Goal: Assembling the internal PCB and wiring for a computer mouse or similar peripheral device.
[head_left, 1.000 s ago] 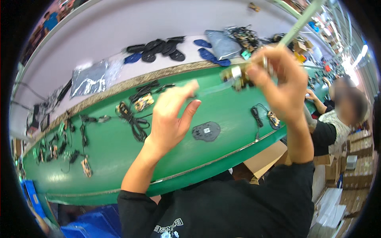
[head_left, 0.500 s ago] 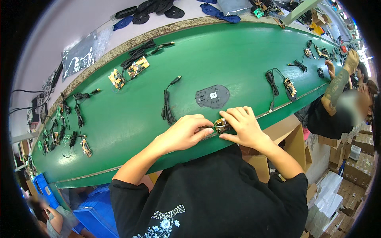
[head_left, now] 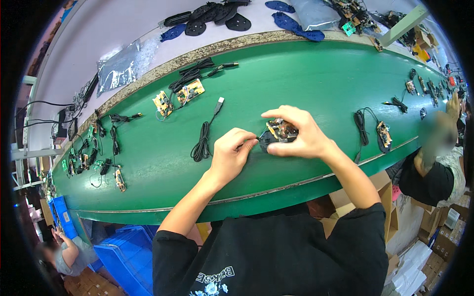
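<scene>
Above the green work surface point(head_left: 237, 182), my right hand point(head_left: 310, 134) is closed around a black mouse base point(head_left: 268, 140) from the right side. A tan circuit board point(head_left: 282, 128) sits on that base, partly hidden by the fingers. My left hand point(head_left: 231, 150) pinches the black cable point(head_left: 257, 138) at the base's left end, thumb and fingertip pressed together. Just beyond the left hand lies a coiled black cable point(head_left: 201, 143) with a light USB plug point(head_left: 219, 102) pointing away. Whether this coil joins the pinched cable is hidden by the hand.
Tan boards point(head_left: 190, 91) with cables lie at the far left. Another mouse base with a board point(head_left: 384, 135) lies right. Green boards point(head_left: 79, 158) cluster leftmost. Blue and black shells point(head_left: 296, 27) line the back ledge. Blue bins point(head_left: 126, 251), cardboard boxes point(head_left: 385, 192) and a co-worker point(head_left: 432, 167) flank the table.
The mouse base that lay apart on the table is now in my right hand with the board on it. Both hands have moved away from the near edge, and the view has shifted.
</scene>
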